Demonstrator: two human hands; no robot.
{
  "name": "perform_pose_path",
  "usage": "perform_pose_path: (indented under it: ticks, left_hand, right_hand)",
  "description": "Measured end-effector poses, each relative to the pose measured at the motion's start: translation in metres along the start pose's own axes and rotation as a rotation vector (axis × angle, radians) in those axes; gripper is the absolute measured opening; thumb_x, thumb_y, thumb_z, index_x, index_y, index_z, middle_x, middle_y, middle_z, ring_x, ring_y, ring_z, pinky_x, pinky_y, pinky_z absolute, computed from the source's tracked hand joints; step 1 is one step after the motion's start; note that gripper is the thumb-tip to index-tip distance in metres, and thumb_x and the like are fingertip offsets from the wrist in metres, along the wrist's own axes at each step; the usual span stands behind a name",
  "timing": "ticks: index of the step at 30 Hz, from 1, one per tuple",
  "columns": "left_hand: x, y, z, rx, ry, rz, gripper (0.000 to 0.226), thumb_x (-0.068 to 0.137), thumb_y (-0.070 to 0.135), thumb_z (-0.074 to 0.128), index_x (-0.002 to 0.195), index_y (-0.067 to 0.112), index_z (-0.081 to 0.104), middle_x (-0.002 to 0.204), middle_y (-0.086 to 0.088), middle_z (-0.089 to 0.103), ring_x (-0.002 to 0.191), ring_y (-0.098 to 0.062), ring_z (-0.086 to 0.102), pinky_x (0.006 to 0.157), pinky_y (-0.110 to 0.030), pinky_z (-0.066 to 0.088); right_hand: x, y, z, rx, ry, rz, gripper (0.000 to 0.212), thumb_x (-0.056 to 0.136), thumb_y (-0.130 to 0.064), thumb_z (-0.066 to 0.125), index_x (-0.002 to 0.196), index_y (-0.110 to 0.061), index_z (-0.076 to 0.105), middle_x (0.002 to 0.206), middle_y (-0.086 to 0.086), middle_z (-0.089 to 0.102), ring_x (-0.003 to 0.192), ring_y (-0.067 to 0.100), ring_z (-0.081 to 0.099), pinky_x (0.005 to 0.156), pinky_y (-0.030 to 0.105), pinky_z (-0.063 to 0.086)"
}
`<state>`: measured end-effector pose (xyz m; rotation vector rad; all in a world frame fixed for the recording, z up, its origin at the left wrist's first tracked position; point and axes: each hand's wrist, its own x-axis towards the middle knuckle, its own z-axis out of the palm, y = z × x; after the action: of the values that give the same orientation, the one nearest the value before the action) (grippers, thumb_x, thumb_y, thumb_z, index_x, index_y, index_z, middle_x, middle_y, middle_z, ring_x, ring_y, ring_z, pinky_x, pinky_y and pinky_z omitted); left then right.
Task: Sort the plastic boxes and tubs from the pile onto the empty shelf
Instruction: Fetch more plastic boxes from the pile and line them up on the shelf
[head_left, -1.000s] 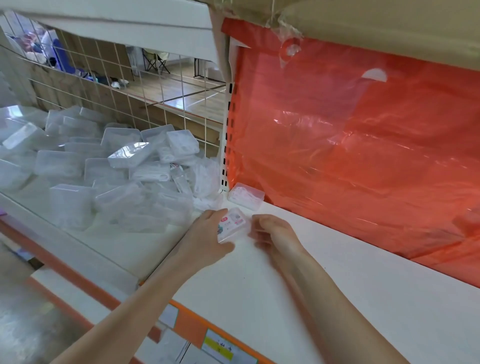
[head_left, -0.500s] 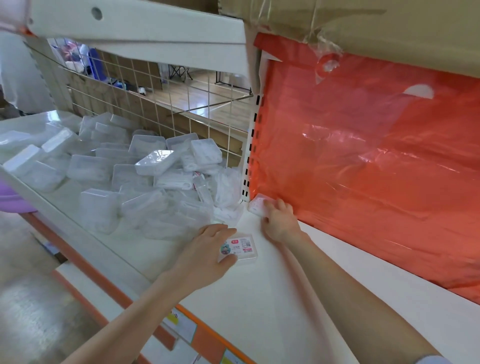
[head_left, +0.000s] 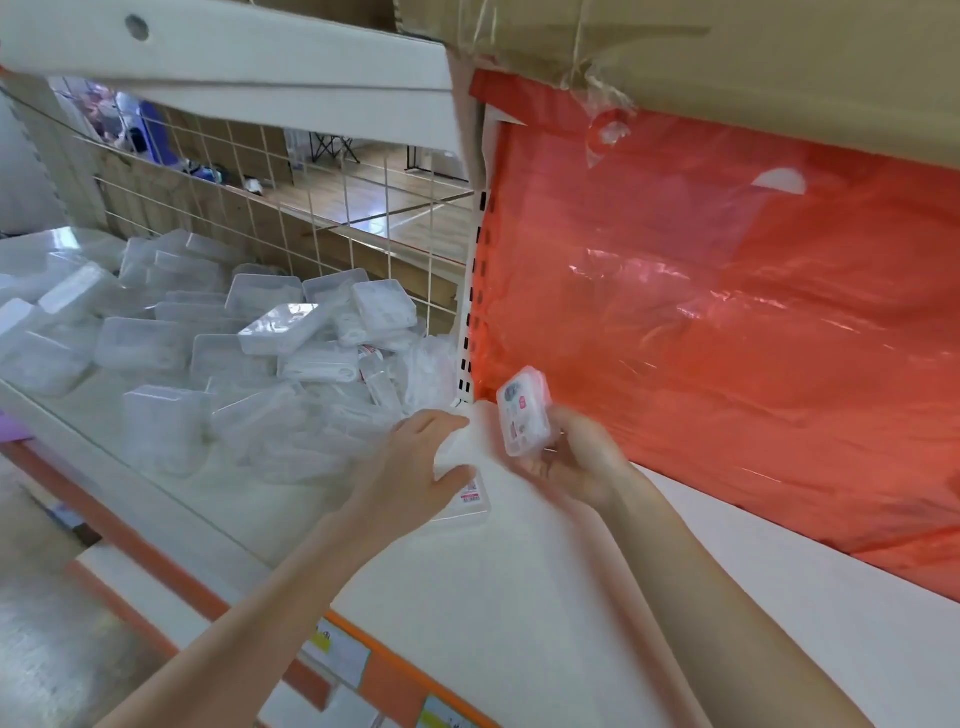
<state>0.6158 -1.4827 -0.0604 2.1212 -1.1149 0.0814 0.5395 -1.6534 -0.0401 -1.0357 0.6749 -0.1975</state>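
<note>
The small clear box (head_left: 523, 413) stood on edge in the right hand (head_left: 576, 457), pinched from below by curled fingers, lifted just above the far left corner of the shelf (head_left: 519, 597). Just left of it, the left hand (head_left: 415, 467) gripped a flat box (head_left: 470, 499) lying on the shelf, thumb at its near edge and fingers over the top. The pile (head_left: 234, 364) of clear boxes lay further left, beyond the slotted post (head_left: 470, 332).

To do the placing well, the held box probably wanted turning flat and setting tight into the corner against the post and the red plastic sheet (head_left: 727, 338), so later boxes could line up from it. The flat box could then be slid in touching it, sticker the same way up.

Both boxes carried stickers with red print; blur left no word readable. The price tags (head_left: 332, 654) on the near shelf edge showed yellow and green patches, but the writing was too small to read.
</note>
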Motion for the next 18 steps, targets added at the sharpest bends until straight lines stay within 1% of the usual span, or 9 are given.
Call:
perform_pose_path:
  ticks: [2,5,7,9,12,13,15,17,18]
  left_hand:
    - [0.004,0.010,0.003,-0.061,0.021,-0.002,0.048,0.082,0.022,0.068,0.127,0.013,0.053,0.125,-0.001,0.051,0.116,-0.016,0.046,0.090,-0.012,0.026]
    - [0.007,0.023,0.007,-0.144,0.043,-0.011,0.055,0.074,0.032,0.061,0.125,0.015,0.054,0.114,0.007,0.049,0.104,-0.010,0.047,0.084,-0.015,0.028]
    - [0.007,0.025,0.011,-0.159,0.042,-0.003,0.052,0.076,0.021,0.067,0.125,0.014,0.053,0.113,0.005,0.049,0.105,-0.011,0.049,0.082,-0.014,0.029]
    - [0.005,0.025,0.013,-0.167,0.047,0.011,0.057,0.074,0.016,0.067,0.128,0.011,0.050,0.118,-0.001,0.050,0.107,-0.011,0.048,0.079,-0.009,0.031]
    - [-0.001,0.023,0.011,-0.197,0.075,0.056,0.072,0.064,0.033,0.063,0.130,0.008,0.048,0.122,0.001,0.046,0.107,0.004,0.038,0.086,0.003,0.026]
    - [-0.003,0.021,0.009,-0.196,0.084,0.089,0.075,0.063,0.039,0.062,0.129,0.006,0.049,0.123,0.001,0.044,0.109,0.006,0.036,0.090,0.004,0.023]
    - [-0.008,0.016,0.004,-0.181,0.066,0.158,0.076,0.064,0.042,0.062,0.129,0.004,0.048,0.125,-0.001,0.041,0.116,0.001,0.036,0.097,0.000,0.023]
    - [-0.012,0.012,-0.001,-0.148,0.039,0.208,0.076,0.064,0.040,0.064,0.130,0.005,0.048,0.128,-0.001,0.039,0.121,-0.006,0.036,0.100,-0.004,0.024]
    - [-0.015,0.012,-0.003,-0.138,0.027,0.224,0.076,0.064,0.040,0.064,0.130,0.006,0.048,0.129,0.000,0.039,0.121,-0.005,0.036,0.100,-0.003,0.024]
  right_hand:
    - [-0.010,0.000,-0.006,0.188,-0.084,0.059,0.023,0.094,-0.012,0.039,0.101,-0.004,0.059,0.092,0.014,0.063,0.078,0.022,0.059,0.062,0.030,0.053]
    - [-0.022,0.005,-0.008,0.287,-0.179,0.096,0.027,0.084,-0.014,0.044,0.099,-0.001,0.062,0.092,0.016,0.066,0.074,0.024,0.064,0.065,0.032,0.055]
    - [-0.031,0.008,-0.005,0.305,-0.235,0.111,0.032,0.074,-0.015,0.047,0.097,0.001,0.063,0.088,0.018,0.068,0.068,0.026,0.067,0.062,0.034,0.058]
    - [-0.035,0.011,-0.004,0.294,-0.277,0.128,0.034,0.072,-0.017,0.047,0.096,0.001,0.063,0.085,0.019,0.068,0.063,0.026,0.067,0.054,0.031,0.056]
    - [-0.039,0.013,-0.006,0.199,-0.327,0.153,0.034,0.074,-0.020,0.047,0.098,-0.002,0.063,0.084,0.017,0.068,0.060,0.025,0.066,0.052,0.028,0.053]
    - [-0.040,0.013,-0.006,0.161,-0.338,0.169,0.033,0.075,-0.019,0.046,0.097,-0.002,0.063,0.084,0.017,0.068,0.060,0.026,0.065,0.053,0.029,0.054]
    - [-0.040,0.015,-0.006,0.097,-0.349,0.207,0.033,0.081,-0.019,0.042,0.100,-0.002,0.063,0.087,0.016,0.067,0.061,0.026,0.065,0.056,0.029,0.053]
    - [-0.037,0.018,-0.006,0.025,-0.348,0.239,0.036,0.084,-0.021,0.038,0.104,-0.003,0.062,0.088,0.016,0.067,0.063,0.025,0.066,0.050,0.026,0.052]
    - [-0.036,0.019,-0.006,-0.003,-0.350,0.245,0.038,0.085,-0.022,0.038,0.107,-0.003,0.062,0.091,0.016,0.067,0.064,0.024,0.066,0.049,0.026,0.051]
